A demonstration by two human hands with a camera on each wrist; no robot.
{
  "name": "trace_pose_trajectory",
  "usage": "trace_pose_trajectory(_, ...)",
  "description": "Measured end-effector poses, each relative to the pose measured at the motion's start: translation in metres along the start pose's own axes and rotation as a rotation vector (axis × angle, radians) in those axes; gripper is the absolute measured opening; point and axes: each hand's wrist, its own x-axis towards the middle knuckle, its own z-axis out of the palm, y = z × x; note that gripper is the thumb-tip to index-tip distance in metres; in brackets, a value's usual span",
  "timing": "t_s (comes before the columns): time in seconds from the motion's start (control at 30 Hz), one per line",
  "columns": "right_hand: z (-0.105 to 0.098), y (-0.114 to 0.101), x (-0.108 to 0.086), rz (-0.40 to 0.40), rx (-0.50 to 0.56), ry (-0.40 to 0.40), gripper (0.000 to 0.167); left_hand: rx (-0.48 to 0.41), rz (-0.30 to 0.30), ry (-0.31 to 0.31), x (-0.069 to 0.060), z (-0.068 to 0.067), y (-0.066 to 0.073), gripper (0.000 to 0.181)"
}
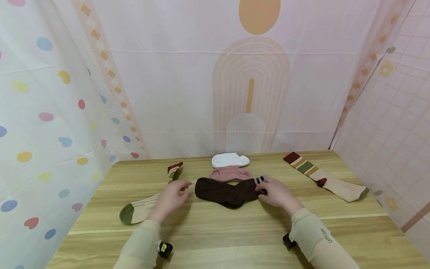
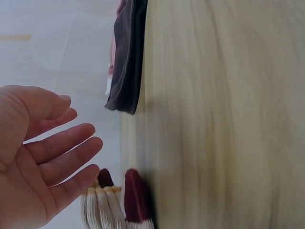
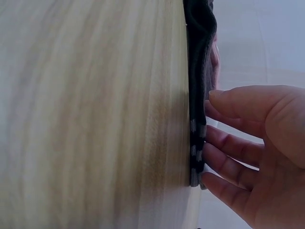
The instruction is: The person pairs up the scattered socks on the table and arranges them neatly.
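A dark brown sock point(image 1: 221, 191) lies flat in the middle of the table, its cuff with grey stripes toward the right. My right hand point(image 1: 277, 192) is at that cuff; in the right wrist view its fingertips touch the striped end, the fingers loosely bent and not closed round it. Past the sock's other end, my left hand point(image 1: 170, 198) hovers with relaxed, spread fingers and nothing in them. Beneath it lies a cream sock point(image 1: 142, 210) with a green toe and a maroon, striped cuff, its middle hidden by the hand.
Behind the brown sock lie a pink sock point(image 1: 230, 173) and a white ankle sock point(image 1: 230, 160). A second cream sock point(image 1: 337, 185), with striped cuff, maroon heel and green toe, lies at the right. Patterned curtains point(image 1: 174, 93) hang along the wooden table's point(image 1: 228, 239) back and sides.
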Motion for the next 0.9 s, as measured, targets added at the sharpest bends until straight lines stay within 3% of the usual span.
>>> trace_pose_trajectory(0.47, -0.001, -0.001, -0.001, -0.005, 0.011, 0.008, 0.019, -0.021, -0.080, 0.050, -0.006, -0.019, -0.017, 0.024)
trace_pose_trajectory(0.9, 0.001, -0.007, 0.002, 0.023, -0.072, 0.032, 0.011, -0.049, -0.157, 0.169, -0.009, -0.033, -0.028, 0.022)
